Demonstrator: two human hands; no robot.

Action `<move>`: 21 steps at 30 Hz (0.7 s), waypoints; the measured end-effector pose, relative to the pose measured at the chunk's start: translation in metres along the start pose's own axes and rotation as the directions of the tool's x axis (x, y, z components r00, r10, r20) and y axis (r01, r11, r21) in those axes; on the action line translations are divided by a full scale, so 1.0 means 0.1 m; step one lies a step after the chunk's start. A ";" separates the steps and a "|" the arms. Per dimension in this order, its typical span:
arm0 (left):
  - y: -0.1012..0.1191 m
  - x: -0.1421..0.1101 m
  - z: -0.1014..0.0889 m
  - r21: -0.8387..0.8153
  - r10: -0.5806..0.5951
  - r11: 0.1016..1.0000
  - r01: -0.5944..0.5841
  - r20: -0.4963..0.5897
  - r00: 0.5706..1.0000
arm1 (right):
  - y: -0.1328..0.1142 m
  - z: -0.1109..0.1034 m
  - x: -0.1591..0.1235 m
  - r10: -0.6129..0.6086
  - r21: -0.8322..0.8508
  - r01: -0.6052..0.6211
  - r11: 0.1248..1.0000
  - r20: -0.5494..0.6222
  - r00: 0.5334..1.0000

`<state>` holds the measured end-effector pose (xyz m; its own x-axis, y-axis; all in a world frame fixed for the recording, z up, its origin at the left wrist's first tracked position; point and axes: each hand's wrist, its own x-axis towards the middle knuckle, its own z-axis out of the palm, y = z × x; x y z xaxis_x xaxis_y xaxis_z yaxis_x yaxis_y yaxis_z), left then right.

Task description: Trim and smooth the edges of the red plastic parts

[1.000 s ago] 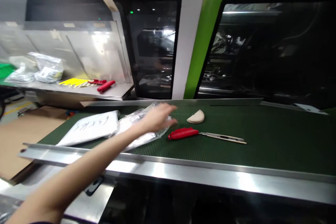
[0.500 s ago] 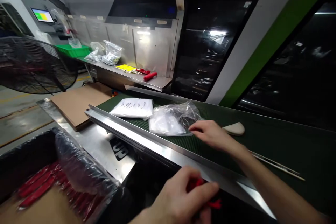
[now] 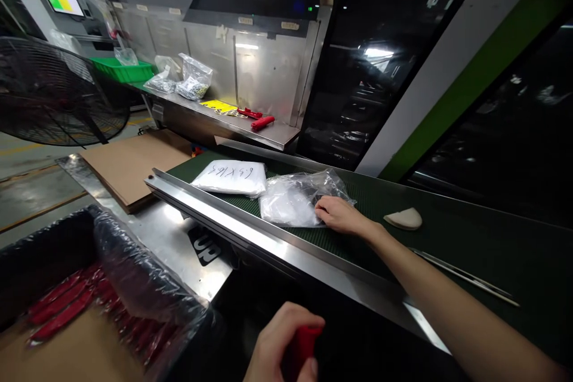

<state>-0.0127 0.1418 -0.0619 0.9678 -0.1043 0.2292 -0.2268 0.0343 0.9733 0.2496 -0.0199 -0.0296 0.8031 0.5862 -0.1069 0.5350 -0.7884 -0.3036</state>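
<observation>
My left hand (image 3: pixel 283 343) is at the bottom centre, its fingers wrapped round a red plastic part (image 3: pixel 305 343) that is mostly hidden by the fingers. On the dark green belt (image 3: pixel 474 233), my right hand (image 3: pixel 339 213) reaches to a clear plastic bag (image 3: pixel 286 200) holding thin white bags or sheets. Its fingers are curled together at the bag's near right side; the fingertips are partly hidden. Beside that bag lies a white packet (image 3: pixel 230 178) with handwritten marks.
Lower left stands a lined bin (image 3: pixel 152 268) with bagged red parts (image 3: pixel 67 304) and cardboard. A folded pale cloth-like pad (image 3: pixel 404 219) and thin rods (image 3: pixel 465 277) lie on the belt. Behind are a shelf (image 3: pixel 280 138) with red parts (image 3: pixel 262 123), and a fan (image 3: pixel 58 92).
My right hand has moved slightly left, onto the clear bag. My left hand has shifted down and left with the red part. The camera view has tilted a little.
</observation>
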 end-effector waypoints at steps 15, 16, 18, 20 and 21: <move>0.25 0.67 0.45 -0.411 -0.413 0.856 0.314 -0.179 0.893 | -0.81 0.08 -1.61 0.242 0.522 -0.047 0.852 -0.311 0.919; 0.26 0.62 0.50 -0.401 -0.419 0.859 0.318 -0.193 0.887 | -0.87 0.15 -1.75 0.266 0.515 -0.038 0.856 -0.377 0.887; 0.26 0.51 0.58 -0.370 -0.440 0.861 0.349 -0.198 0.876 | -0.95 0.29 -1.98 0.295 0.466 -0.022 0.884 -0.522 0.800; 0.22 0.39 0.64 -0.302 -0.463 0.865 0.400 -0.179 0.868 | -1.02 0.42 -2.18 0.323 0.395 -0.058 0.917 -0.649 0.688; 0.18 0.33 0.67 -0.229 -0.452 0.881 0.414 -0.154 0.878 | -1.05 0.47 -2.26 0.333 0.357 -0.096 0.929 -0.693 0.640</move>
<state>0.0078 0.0726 -0.0365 0.9695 0.0464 -0.2405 0.2254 0.2148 0.9503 -0.0005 -0.0613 -0.0179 0.8735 -0.0165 0.4865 0.3261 -0.7221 -0.6101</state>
